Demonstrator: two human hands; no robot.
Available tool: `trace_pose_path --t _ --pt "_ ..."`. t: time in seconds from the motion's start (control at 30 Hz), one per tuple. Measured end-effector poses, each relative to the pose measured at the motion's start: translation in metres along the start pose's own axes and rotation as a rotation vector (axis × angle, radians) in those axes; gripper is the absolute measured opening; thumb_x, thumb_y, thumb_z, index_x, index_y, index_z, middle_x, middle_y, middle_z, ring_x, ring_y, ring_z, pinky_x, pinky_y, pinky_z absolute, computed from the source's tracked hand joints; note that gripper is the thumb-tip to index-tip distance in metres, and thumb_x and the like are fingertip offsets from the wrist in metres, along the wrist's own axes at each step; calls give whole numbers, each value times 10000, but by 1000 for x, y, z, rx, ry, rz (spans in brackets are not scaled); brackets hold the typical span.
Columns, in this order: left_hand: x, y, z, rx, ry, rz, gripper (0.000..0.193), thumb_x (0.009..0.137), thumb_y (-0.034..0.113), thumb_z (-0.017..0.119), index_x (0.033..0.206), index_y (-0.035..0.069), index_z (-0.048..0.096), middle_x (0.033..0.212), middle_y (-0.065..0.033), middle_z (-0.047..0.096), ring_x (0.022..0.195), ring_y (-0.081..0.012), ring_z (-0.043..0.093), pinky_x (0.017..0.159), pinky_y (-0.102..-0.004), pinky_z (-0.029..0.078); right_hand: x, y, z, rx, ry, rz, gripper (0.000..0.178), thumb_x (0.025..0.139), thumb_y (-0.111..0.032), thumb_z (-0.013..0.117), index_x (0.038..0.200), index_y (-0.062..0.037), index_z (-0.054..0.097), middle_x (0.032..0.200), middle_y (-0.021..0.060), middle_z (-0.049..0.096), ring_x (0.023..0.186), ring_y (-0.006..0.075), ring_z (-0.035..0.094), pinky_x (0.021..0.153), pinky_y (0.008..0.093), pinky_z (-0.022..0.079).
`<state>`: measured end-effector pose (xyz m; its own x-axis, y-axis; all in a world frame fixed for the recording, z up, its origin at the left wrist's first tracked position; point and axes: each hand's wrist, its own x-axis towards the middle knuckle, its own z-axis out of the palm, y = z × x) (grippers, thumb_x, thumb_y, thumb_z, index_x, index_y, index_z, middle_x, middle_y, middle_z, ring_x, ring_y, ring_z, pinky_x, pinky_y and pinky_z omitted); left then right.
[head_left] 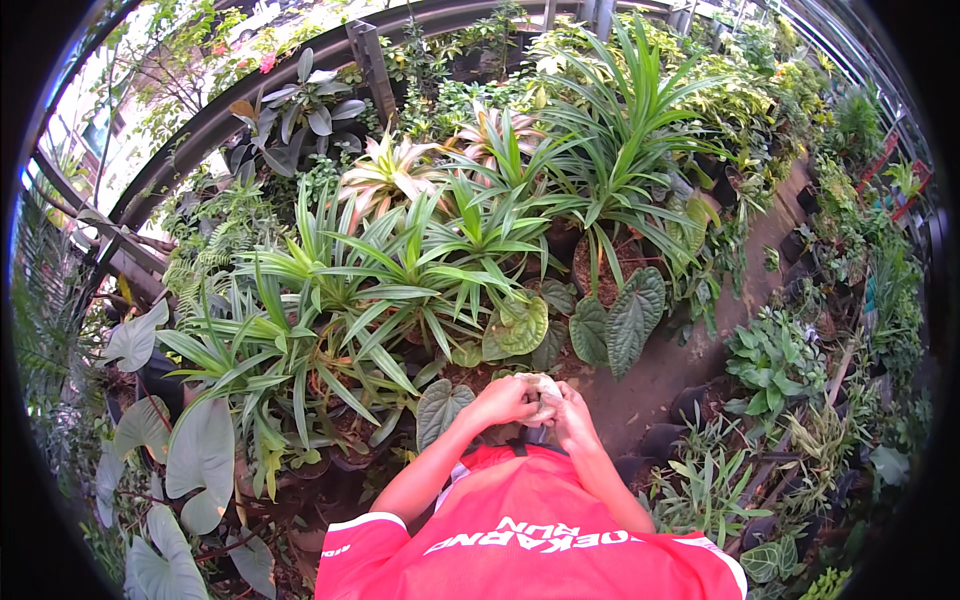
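Close in front of my body, both hands meet at a crumpled, whitish cloth-like piece [543,392]. My left hand [506,401] has its fingers closed on the left side of it. From the other side my right hand [571,416] grips it with curled fingers. What exactly the piece is stays unclear at this size. Just left of my left hand is a broad, dark green leaf [440,410] with pale veins. Ahead of the hands hang large textured leaves [634,320] of a potted plant.
Spiky green plants [410,260] crowd the ground ahead and to the left. A brown dirt path [735,310] runs away to the right, with black pots and leafy plants [775,365] along its far side. A curved metal rail [200,140] and a post [371,70] stand behind.
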<state>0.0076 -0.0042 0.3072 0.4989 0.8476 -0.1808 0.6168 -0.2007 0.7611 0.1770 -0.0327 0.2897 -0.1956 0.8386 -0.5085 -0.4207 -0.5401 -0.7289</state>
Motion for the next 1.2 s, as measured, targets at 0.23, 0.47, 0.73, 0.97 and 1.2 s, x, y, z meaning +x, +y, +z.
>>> trace_pose_path --t 0.23,0.47,0.73,0.97,1.2 --pt "28 -40 -69 70 252 -166 336 802 346 668 899 27 702 769 -178 675 709 -345 648 692 -410 513 2 7 -9 -18 -13 24 104 886 -83 579 971 -77 520 777 -3 582 571 55 532 457 193 390" --pt "69 -119 -85 483 767 30 282 795 303 678 949 66 666 820 -177 667 722 -411 630 636 -467 521 -1 7 -10 -28 -5 21 59 899 -71 545 956 -78 533 798 7 594 582 52 515 459 196 356" --pt "114 -152 -74 616 763 117 202 760 185 654 859 10 629 789 -206 647 725 -395 642 620 -491 516 -6 8 -10 -16 7 -9 54 904 -76 546 956 -81 532 802 2 591 596 51 520 463 194 355" --pt "127 -183 -62 678 699 142 246 707 150 676 912 31 613 842 -166 623 770 -349 635 634 -443 511 -8 7 -13 10 34 -18 53 911 -77 541 963 -76 532 792 9 585 596 56 519 466 199 360" --pt "115 -208 -68 324 552 104 211 847 139 571 1026 29 583 910 -105 614 788 -231 611 635 -366 482 -13 8 -18 53 9 -35 119 880 -115 612 962 -110 526 735 -31 565 552 49 526 477 195 405"
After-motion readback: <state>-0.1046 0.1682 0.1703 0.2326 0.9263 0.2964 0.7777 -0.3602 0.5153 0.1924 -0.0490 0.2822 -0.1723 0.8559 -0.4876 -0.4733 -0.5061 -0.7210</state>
